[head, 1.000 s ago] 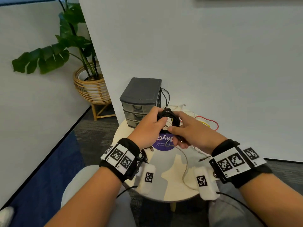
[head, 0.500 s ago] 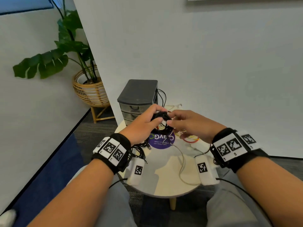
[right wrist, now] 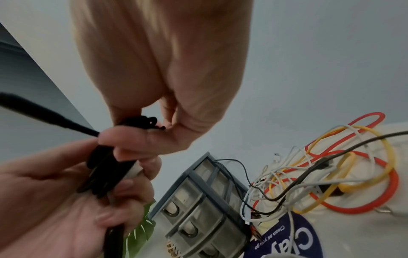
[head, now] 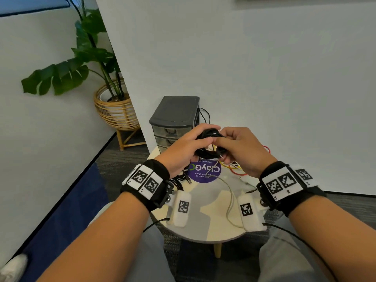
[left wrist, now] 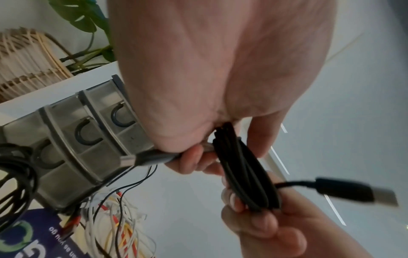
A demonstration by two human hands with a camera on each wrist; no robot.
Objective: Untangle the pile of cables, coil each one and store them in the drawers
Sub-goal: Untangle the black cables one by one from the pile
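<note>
Black cable coil (head: pixel 209 144): light, springy, prob unwinds if let go. Left hand (head: pixel 184 147) + right hand (head: pixel 241 148) both pinching bundle; grip across loops, tuck USB plug (left wrist: pixel 362 192).

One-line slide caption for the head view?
Both hands, left hand and right hand, grip a coiled black cable above the round table, drawer unit behind.

Left hand (head: pixel 184 147) and right hand (head: pixel 242 148) meet, fingers curled, both gripping one bundle.
</note>
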